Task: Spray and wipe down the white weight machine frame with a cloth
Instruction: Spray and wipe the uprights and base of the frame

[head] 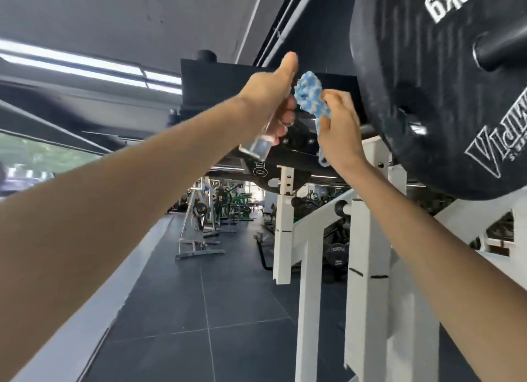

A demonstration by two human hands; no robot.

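Observation:
My left hand [273, 96] is raised in front of me and grips a small clear spray bottle [256, 146], thumb up near its hidden top. Just to its right my right hand [339, 131] holds a blue and white cloth [310, 99], which bunches above the fingers and trails below the palm. Both hands are close together in front of a black plate of the machine. The white weight machine frame [365, 253] stands below and to the right of my hands, with several upright posts and a slanted beam.
A large black weight plate [427, 82] hangs on a bar at the upper right, close to my right hand. A dark tiled floor [199, 310] runs ahead on the left. More gym machines [199, 225] stand farther back.

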